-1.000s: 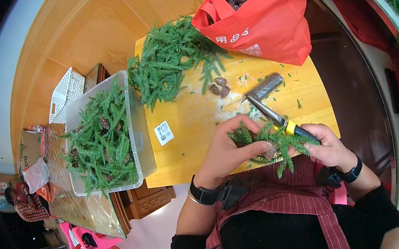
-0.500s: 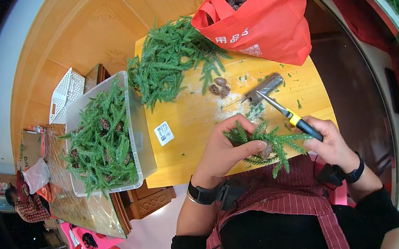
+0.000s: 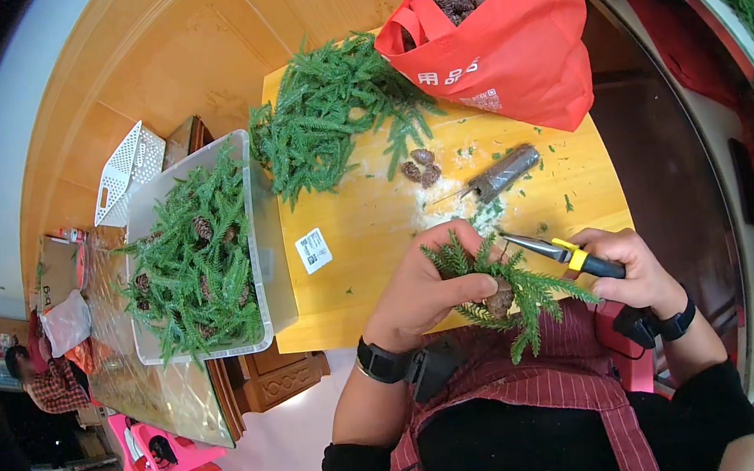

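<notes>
Bright, even indoor light; sharp centre, fisheye bending, black vignette corners.

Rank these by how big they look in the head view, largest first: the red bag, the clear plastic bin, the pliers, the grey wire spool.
1. clear plastic bin and red bag: they look about alike, and fisheye bending makes ranking them unsure.
2. pliers, in the right hand.
3. grey wire spool, slightly smaller.

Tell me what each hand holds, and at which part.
Left hand: green sprig with a pine cone, gripped at its base. Right hand: pliers, by the handles.
</notes>
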A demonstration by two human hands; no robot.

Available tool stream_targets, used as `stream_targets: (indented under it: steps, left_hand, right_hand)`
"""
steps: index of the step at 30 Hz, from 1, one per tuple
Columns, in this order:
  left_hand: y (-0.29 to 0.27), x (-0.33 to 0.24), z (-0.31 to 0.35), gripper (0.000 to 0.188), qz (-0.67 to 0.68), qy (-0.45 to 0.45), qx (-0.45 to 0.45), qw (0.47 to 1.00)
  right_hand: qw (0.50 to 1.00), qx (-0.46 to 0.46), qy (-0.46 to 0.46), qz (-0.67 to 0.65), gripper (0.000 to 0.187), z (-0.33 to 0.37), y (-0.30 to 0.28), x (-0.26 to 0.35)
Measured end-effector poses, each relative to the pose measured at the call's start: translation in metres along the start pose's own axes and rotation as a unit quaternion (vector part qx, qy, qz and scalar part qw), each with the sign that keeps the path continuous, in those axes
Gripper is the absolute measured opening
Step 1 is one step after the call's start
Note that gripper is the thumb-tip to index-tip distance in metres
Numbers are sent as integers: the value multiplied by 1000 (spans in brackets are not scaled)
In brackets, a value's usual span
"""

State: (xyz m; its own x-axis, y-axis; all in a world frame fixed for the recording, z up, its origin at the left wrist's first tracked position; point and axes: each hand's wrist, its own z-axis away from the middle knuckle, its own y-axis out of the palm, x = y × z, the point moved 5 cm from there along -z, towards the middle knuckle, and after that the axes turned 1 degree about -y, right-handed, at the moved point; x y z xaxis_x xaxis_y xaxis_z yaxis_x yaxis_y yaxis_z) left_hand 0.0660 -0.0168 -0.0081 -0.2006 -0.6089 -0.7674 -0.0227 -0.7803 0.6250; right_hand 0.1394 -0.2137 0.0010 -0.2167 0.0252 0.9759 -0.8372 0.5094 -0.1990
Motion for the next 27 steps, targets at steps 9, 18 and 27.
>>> stream_targets:
  steps: [9, 18, 27]
  left_hand:
    - [0, -19, 4, 23, -306, 79, -75, 946]
    - [20, -32, 13, 17, -542, 295, -168, 769]
    - [-2, -23, 12, 26, -356, 161, -121, 912]
  right_hand:
    - [987, -19, -4, 158, 25, 1, -13, 15]
    - [941, -69, -43, 328, 30, -2, -12, 33]
    - [987, -26, 55, 151, 41, 0, -18, 21]
